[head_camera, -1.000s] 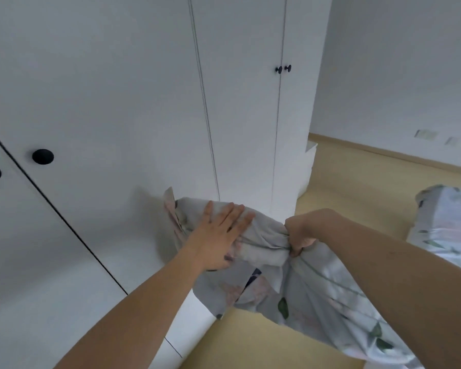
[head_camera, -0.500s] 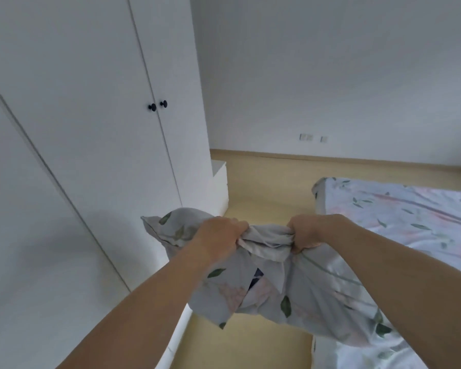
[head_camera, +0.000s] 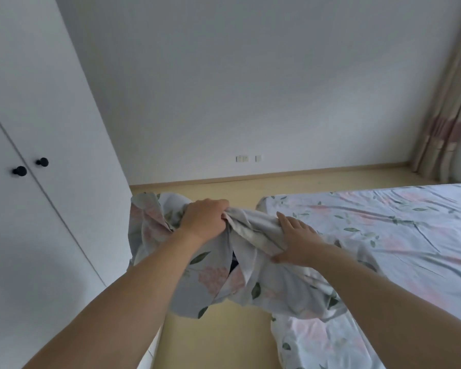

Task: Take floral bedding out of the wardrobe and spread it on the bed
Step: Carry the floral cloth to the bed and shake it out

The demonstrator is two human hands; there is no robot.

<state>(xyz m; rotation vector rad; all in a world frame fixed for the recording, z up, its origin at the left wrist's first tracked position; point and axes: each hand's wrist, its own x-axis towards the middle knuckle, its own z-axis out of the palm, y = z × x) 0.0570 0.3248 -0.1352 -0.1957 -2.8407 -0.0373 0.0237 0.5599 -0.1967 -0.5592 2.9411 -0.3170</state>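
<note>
A plain white wall (head_camera: 250,89) fills the far side of the room, smooth and matte, with small pale switch plates (head_camera: 242,158) low down near a light wood floor (head_camera: 224,187). To the left stands a tall white wardrobe (head_camera: 37,129) with flat, closed doors and two round black knobs (head_camera: 31,166); its top and base are cut off. On the right a bed (head_camera: 383,235) carries a pale sheet printed with pink blooms and green leaves, lightly creased; its far and near ends run out of view. A beige pleated curtain (head_camera: 447,115) with a pinkish band hangs in the far right corner, partly cropped.

Between wardrobe and bed, over the floor, the floral bedding (head_camera: 237,275) is held up in the air, a soft crumpled bundle of the same print, one fold draping onto the bed's near corner. A dark patch shows inside a fold, too small to identify.

The left hand (head_camera: 205,222) is clenched, gripping a gathered ridge of the cloth. The right hand (head_camera: 294,243) lies on the cloth with fingers straight and spread, thumb out below; whether its palm presses down is unclear.
</note>
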